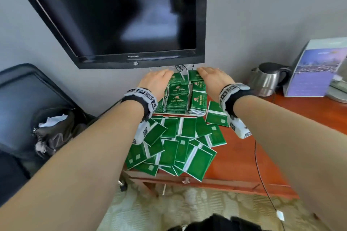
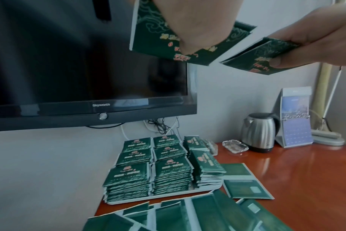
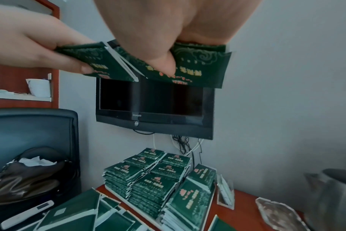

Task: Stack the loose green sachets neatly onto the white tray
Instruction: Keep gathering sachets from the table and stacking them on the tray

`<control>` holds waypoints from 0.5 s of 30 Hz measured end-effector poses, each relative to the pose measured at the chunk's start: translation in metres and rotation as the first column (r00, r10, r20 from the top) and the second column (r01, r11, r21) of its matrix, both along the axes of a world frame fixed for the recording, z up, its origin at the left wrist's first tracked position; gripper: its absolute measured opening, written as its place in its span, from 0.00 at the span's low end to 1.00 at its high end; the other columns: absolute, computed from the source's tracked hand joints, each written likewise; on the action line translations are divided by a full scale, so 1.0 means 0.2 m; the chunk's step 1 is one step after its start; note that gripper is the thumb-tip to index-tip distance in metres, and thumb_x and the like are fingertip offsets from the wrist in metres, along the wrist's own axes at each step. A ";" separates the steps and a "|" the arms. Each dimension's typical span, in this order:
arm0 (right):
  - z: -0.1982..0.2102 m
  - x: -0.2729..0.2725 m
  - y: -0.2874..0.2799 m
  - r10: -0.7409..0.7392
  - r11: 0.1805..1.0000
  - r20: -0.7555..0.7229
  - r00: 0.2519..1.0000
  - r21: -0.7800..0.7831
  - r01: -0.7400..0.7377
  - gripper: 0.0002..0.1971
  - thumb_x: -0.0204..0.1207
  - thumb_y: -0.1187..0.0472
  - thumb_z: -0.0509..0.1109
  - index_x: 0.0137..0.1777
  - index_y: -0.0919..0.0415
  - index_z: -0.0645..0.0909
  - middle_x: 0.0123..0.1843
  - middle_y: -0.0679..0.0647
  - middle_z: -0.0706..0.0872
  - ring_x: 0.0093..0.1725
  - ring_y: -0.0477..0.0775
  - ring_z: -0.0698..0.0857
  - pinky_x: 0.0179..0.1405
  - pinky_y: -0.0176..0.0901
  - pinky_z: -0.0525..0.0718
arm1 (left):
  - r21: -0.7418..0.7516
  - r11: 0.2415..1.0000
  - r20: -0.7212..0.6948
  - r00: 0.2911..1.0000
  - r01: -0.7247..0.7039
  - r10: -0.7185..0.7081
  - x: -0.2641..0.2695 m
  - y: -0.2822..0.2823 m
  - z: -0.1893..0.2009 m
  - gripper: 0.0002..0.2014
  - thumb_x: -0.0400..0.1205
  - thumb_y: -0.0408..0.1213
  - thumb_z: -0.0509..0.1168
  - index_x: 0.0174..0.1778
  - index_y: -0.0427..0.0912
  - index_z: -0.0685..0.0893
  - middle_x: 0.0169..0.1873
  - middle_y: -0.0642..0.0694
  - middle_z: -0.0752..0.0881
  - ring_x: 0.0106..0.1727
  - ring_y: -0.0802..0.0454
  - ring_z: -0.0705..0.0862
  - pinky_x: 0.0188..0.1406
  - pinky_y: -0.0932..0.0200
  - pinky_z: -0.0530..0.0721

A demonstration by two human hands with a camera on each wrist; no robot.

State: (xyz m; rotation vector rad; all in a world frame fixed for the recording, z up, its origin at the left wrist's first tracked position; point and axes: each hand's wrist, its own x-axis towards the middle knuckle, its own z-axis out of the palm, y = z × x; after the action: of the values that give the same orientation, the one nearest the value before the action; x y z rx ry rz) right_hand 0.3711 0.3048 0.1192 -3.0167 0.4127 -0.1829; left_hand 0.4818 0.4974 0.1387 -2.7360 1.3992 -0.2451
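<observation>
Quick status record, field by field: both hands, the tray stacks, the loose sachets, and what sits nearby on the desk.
left hand: pinches a few green sachets, raised above the tray
right hand: pinches a few more sachets, close beside the left
white tray: at the desk's back left, holding sachet stacks in three columns
loose sachets: overlapping heap in front of the tray, mostly face down
nearby: kettle, glass ashtray, desk calendar

Hidden and unclear parts

The white tray (image 2: 169,197) shows only as a rim under the stacked sachets (image 2: 171,169). The kettle (image 3: 335,198) at the right is smeared by blur in the right wrist view, and the sachets' print is too small to read.
</observation>
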 end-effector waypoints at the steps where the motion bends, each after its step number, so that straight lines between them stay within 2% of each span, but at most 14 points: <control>1: -0.04 0.04 0.02 0.006 1.000 -0.011 1.000 -0.001 -0.006 0.40 0.75 0.79 0.58 0.87 0.57 0.56 0.85 0.58 0.65 0.83 0.63 0.66 0.83 0.59 0.65 | 0.002 1.000 -0.013 1.000 -0.007 0.007 0.05 0.02 -0.03 0.34 0.81 0.18 0.58 0.84 0.41 0.64 0.81 0.42 0.71 0.77 0.40 0.74 0.75 0.46 0.72; 7: -0.29 0.37 0.06 0.049 0.999 -0.211 0.976 0.015 -0.047 0.38 0.79 0.77 0.56 0.89 0.60 0.50 0.88 0.60 0.58 0.87 0.60 0.57 0.85 0.53 0.54 | 0.082 0.996 -0.133 0.991 -0.020 0.031 0.42 0.09 -0.32 0.34 0.83 0.19 0.55 0.86 0.42 0.61 0.84 0.45 0.66 0.79 0.44 0.72 0.76 0.48 0.72; 11: -0.51 0.62 0.01 0.077 0.997 -0.272 0.959 0.033 -0.070 0.37 0.80 0.77 0.55 0.88 0.60 0.50 0.88 0.60 0.57 0.87 0.61 0.57 0.85 0.54 0.55 | 0.127 0.991 -0.200 0.977 -0.042 0.067 0.65 0.08 -0.55 0.33 0.85 0.21 0.52 0.87 0.43 0.58 0.86 0.43 0.62 0.83 0.44 0.66 0.82 0.47 0.67; 15: -0.73 0.85 -0.04 0.082 0.995 -0.349 0.934 0.082 -0.057 0.38 0.79 0.76 0.56 0.89 0.61 0.48 0.89 0.60 0.54 0.87 0.61 0.55 0.86 0.54 0.53 | 0.217 0.975 -0.281 0.954 -0.043 0.104 0.86 0.06 -0.75 0.35 0.85 0.22 0.55 0.88 0.45 0.55 0.87 0.44 0.59 0.85 0.44 0.62 0.84 0.48 0.63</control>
State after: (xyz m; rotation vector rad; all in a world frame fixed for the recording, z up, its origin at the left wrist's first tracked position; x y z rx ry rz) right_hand 0.5410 0.2961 -0.0261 -2.9851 0.3282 0.3758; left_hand 0.6545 0.5086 -0.0105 -2.7194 1.2888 0.3063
